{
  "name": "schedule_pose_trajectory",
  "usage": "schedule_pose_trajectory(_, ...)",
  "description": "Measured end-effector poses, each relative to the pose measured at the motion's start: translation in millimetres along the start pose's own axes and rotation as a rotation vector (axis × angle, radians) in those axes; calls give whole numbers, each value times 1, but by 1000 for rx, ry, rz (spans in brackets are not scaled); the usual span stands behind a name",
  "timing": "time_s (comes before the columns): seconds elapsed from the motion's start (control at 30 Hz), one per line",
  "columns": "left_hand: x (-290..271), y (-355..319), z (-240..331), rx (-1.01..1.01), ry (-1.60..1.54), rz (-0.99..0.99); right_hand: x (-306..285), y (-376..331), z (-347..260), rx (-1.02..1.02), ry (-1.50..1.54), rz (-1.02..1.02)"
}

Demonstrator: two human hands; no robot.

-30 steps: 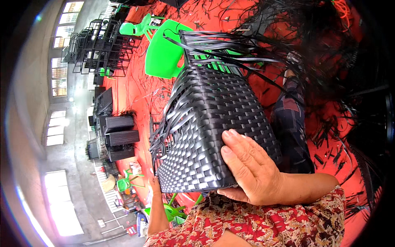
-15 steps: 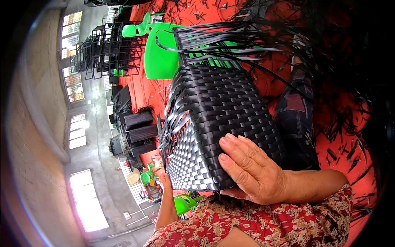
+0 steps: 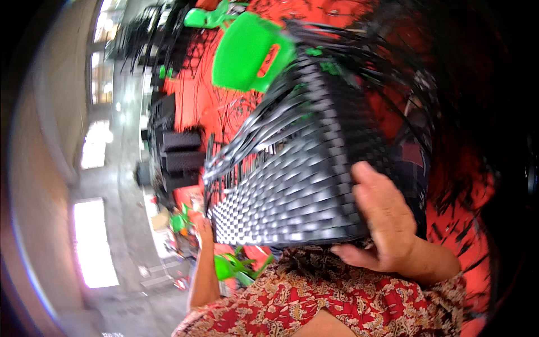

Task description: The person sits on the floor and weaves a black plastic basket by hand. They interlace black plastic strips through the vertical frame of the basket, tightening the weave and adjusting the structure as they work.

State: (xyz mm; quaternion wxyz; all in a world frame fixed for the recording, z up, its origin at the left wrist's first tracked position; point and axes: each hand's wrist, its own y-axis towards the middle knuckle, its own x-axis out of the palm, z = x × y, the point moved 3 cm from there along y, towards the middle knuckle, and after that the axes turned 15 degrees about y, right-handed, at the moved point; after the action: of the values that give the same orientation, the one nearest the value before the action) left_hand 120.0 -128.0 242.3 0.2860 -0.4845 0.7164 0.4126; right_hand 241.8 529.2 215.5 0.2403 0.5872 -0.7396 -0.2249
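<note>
A boxy piece of black plastic wicker [image 3: 292, 191] is tilted across the front of me, with two woven faces meeting along an edge. Loose black strips [image 3: 252, 132] run from the unfinished part of its left face, and more trail off its far end. My right hand [image 3: 387, 219] grips the near right corner, fingers over the edge and thumb low against the bottom rim. At the left end, my left hand [image 3: 201, 226] holds the border of the piece; its fingers are small and partly hidden.
A green plastic chair [image 3: 247, 53] stands beyond the wicker on a red floor covering [image 3: 191, 106] strewn with black strip scraps. Dark woven furniture pieces [image 3: 182, 151] and black frames [image 3: 168, 45] are farther left. Another green chair [image 3: 227, 267] is near my left forearm.
The wicker piece has turned, so its left face shows more and its top face less. My right hand has moved right with the corner, and its thumb now shows. The view is blurred.
</note>
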Motion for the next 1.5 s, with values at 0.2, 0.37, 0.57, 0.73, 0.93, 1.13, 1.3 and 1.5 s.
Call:
schedule_pose_trajectory(0.2, -71, 20, 118, -43, -137, 29, -53, -16, 13, 34, 134, 311)
schedule_pose_trajectory(0.37, -92, 30, 184, -103, -340, 105, -95, 1, 24, 119, 76, 421)
schedule_pose_trajectory(0.57, -100, 21, 188, -108, -544, 123, -83, 45, -36, 118, -342, 282)
schedule_pose_trajectory(0.73, -171, 77, 159, 100, -1021, 76, 23, 123, -108, -161, -256, -146)
schedule_pose_trajectory(0.93, -291, 120, 151, 707, -1252, -72, 211, 167, -136, -446, -396, -815)
schedule_pose_trajectory(1.13, -269, 137, 136, 656, -1265, -243, 225, 178, -90, 532, -41, -831)
schedule_pose_trajectory(1.3, -194, 128, 122, 400, -1526, -540, 141, 206, -61, 587, -301, -648)
schedule_pose_trajectory(1.5, -170, 160, 167, 464, -1303, -496, 36, 225, -52, 181, -879, -620)
